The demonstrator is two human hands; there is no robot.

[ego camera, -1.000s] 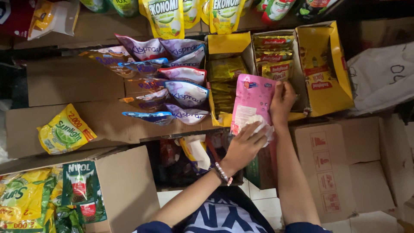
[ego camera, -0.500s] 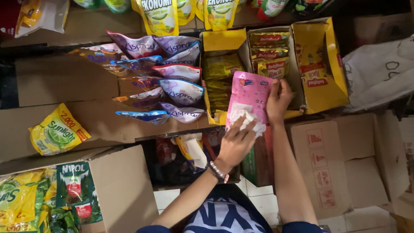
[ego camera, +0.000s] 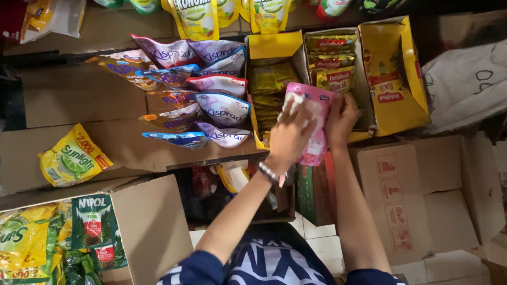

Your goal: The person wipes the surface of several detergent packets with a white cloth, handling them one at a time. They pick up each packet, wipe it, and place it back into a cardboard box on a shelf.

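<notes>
1. The left hand (ego camera: pixel 289 138) is lying flat over the front of a pink pouch (ego camera: pixel 311 124), a little right of the middle of the frame. A white cloth (ego camera: pixel 297 100) is poking out from under its fingers.
2. The right hand (ego camera: pixel 340 120) is gripping the right edge of the pink pouch, with its thumb on the front.
3. The pink pouch is being held upright in both hands, just in front of a yellow box (ego camera: pixel 270 47).
4. The yellow box is sitting in the upper middle of the frame. It is holding dark green and yellow packets (ego camera: pixel 272 79).
5. A second yellow box (ego camera: pixel 393 74) is standing open just to the right. Red and green packets (ego camera: pixel 331 58) are stacked between the two.
6. A pile of purple and blue pouches (ego camera: pixel 211 95) is lying to the left of the yellow box, on brown cardboard (ego camera: pixel 79 95).
7. A yellow soap pouch (ego camera: pixel 74 157) is lying alone at the left.
8. A beaded bracelet (ego camera: pixel 269 173) is sitting on the left wrist.
9. A brown carton (ego camera: pixel 417 195) is sitting at the lower right, near the right arm.
</notes>
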